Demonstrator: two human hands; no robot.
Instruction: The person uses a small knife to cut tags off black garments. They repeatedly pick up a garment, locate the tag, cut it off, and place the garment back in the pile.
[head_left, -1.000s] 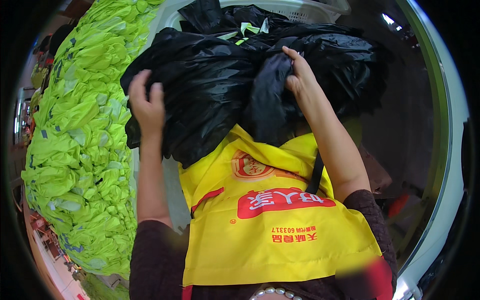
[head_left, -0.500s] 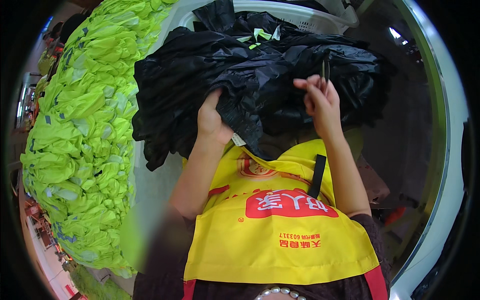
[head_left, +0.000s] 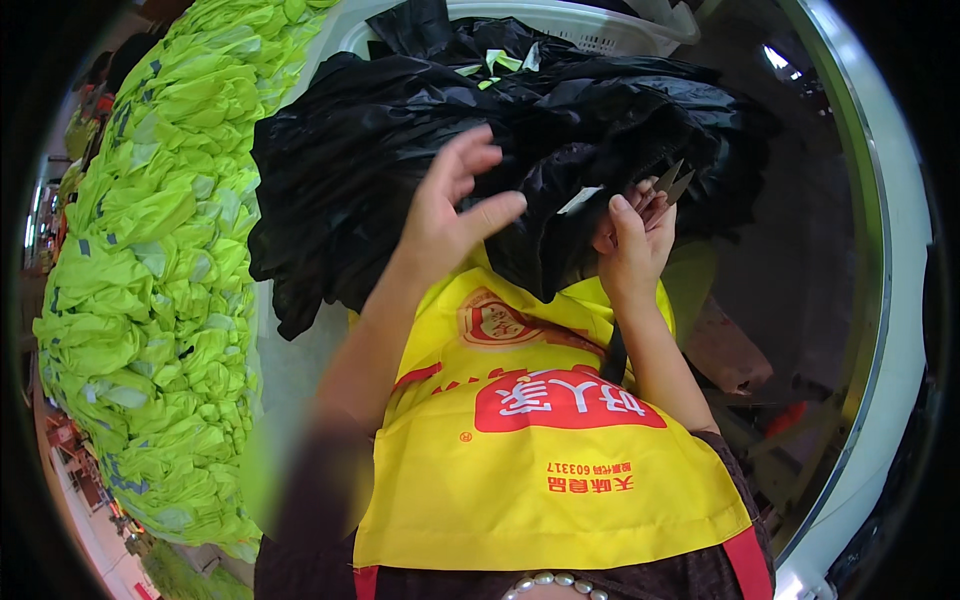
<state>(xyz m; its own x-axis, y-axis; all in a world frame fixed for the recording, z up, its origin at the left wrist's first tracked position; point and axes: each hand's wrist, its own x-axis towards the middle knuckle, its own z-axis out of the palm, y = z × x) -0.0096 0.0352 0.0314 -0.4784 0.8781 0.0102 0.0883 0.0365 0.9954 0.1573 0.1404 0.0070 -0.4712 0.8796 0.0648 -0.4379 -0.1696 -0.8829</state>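
Observation:
A heap of shiny black garments [head_left: 390, 150] lies in front of me. My right hand [head_left: 638, 238] is closed around small metal thread snips [head_left: 675, 183], whose two pointed blades are spread and aim up and to the right. Black cloth with a white label [head_left: 579, 201] lies right against its fingers; whether they also pinch the cloth is hard to tell. Over the middle of the heap, my left hand [head_left: 455, 205] is open, thumb and fingers apart, with nothing in it.
To the left rises a tall pile of bright lime-green garments [head_left: 150, 290]. A white plastic basket [head_left: 640, 35] stands behind the black heap, in which green and white scraps [head_left: 497, 63] show. My yellow apron [head_left: 520, 500] covers my lap. A pale curved edge [head_left: 890, 250] runs along the right.
My left hand has let go of the black cloth and opened. The labelled edge has shifted right, against my right hand, which has come lower and turned, its snips now pointing up and right.

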